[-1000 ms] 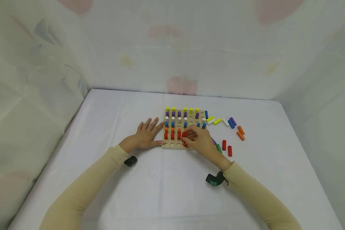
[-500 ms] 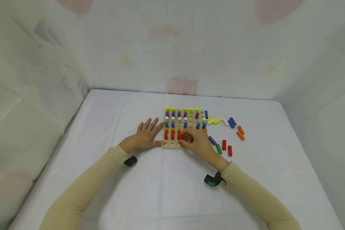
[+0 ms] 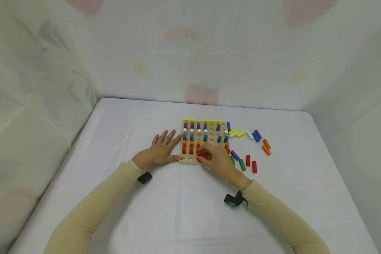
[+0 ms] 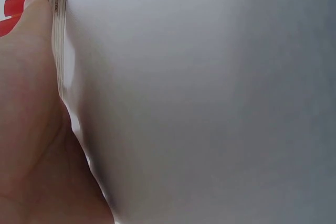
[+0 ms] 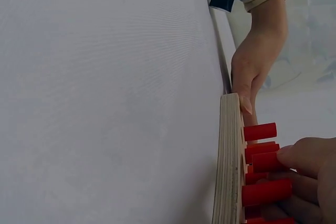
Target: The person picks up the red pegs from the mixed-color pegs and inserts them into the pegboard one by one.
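Note:
My left hand (image 3: 160,150) lies with fingers spread at the left side of a wooden pegboard (image 3: 185,161), its thumb on the near left corner. Over the board's near part, my right hand (image 3: 220,158) pinches a red peg (image 5: 266,162) between thumb and fingers. In the right wrist view the held peg points at the board face, close to other red pegs (image 5: 260,131). Rows of yellow, purple, white, blue, orange and red pegs (image 3: 183,150) stand in the holes. My right hand hides some of the near rows.
Loose pegs lie right of the board: red pegs (image 3: 254,167), a green peg (image 3: 242,164), a purple peg (image 3: 235,155), orange pegs (image 3: 266,150), yellow pegs (image 3: 240,134) and others in blue and white. A white cloth covers the table (image 3: 158,218).
My right hand has shifted slightly left along the near rows, still pinching a red peg. A red peg and a green one now show beside its right edge. The left hand stays put.

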A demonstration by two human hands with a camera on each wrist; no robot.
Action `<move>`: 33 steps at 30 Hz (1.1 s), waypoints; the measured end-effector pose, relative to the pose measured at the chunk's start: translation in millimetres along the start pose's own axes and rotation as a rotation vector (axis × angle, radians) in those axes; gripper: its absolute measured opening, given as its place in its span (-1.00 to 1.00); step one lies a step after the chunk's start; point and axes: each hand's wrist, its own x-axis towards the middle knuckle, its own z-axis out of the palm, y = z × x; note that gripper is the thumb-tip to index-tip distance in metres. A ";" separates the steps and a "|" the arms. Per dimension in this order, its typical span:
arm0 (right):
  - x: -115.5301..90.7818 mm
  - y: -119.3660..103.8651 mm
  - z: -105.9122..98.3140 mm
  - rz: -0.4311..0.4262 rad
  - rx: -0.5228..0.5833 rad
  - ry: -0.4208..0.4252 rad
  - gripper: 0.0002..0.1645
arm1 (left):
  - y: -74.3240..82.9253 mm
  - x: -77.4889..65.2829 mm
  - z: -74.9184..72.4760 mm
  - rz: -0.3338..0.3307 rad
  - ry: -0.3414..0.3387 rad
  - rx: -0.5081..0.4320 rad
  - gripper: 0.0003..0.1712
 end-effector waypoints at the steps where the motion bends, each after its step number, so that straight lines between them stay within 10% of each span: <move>1: -0.3 0.2 0.6 -0.001 -0.005 -0.002 -0.74 | 0.1 0.3 -0.1 0.001 0.001 -0.002 0.09; 33: -5.8 4.4 5.9 -0.020 -0.102 0.000 -0.74 | 0.8 1.7 1.4 -0.009 0.003 0.004 0.08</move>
